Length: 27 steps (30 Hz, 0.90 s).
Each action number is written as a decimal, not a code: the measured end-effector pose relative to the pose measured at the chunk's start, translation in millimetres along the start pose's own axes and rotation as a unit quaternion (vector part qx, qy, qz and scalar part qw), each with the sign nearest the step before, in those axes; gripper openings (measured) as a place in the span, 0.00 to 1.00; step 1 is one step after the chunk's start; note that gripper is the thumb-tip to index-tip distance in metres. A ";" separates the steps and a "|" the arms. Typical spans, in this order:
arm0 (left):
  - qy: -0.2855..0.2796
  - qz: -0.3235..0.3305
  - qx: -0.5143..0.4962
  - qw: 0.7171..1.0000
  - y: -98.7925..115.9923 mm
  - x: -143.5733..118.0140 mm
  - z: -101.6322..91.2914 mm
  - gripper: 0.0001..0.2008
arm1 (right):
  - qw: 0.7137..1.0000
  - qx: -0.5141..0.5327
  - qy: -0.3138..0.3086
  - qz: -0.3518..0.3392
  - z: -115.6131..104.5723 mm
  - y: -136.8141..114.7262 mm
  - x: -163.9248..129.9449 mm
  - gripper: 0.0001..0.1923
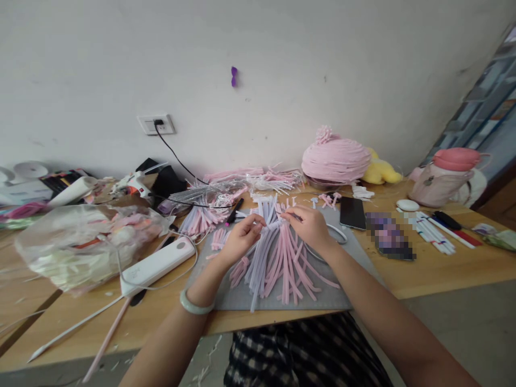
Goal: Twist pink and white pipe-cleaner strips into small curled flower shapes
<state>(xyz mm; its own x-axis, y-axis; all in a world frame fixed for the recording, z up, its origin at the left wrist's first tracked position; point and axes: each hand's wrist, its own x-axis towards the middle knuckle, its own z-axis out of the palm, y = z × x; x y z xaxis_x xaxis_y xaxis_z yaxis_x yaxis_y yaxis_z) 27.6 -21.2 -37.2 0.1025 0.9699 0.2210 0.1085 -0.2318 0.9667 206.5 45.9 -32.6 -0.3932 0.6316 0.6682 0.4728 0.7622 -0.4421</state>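
Wooden table (pixel 443 271): bore grey mat (pixel 322 298), white power bank (pixel 157 265), black phone (pixel 352 213), plastic bag (pixel 80 244).

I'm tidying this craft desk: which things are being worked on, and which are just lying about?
In hand:
- left hand and right hand on the bundle of pink and white fuzzy strips
- grey work mat

Lying about:
- black phone
- white power bank
- white glue gun
- pink coiled dome

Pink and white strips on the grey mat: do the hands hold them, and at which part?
Both the left hand and the right hand pinch the strips at their upper ends; the lower ends fan out on the grey mat.
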 end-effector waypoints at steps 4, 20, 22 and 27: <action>-0.028 0.005 0.036 0.999 -2.5 -1.0 -3.0 0.13 | 1.000 0.004 0.005 -0.014 0.4 0.3 -0.8 0.10; -0.071 -0.018 0.059 0.996 1.9 -3.3 -2.1 0.10 | 1.000 0.012 -0.002 -0.017 -0.2 -2.2 -2.5 0.10; -0.076 -0.014 0.072 0.994 2.6 -3.6 -1.9 0.11 | 1.000 0.012 0.001 -0.019 -0.2 -2.5 -2.7 0.11; -0.105 -0.017 0.109 0.988 4.5 -4.2 -1.6 0.15 | 0.999 0.004 -0.002 -0.036 -0.6 -5.3 -2.8 0.11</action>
<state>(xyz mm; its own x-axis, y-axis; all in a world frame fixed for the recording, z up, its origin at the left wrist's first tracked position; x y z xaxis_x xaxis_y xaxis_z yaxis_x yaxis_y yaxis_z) 26.1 -26.2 -33.6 0.2951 0.9459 0.1352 0.3233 -0.2320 0.9174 205.6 40.0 -31.8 -0.4283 0.5763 0.6960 0.4380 0.8061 -0.3979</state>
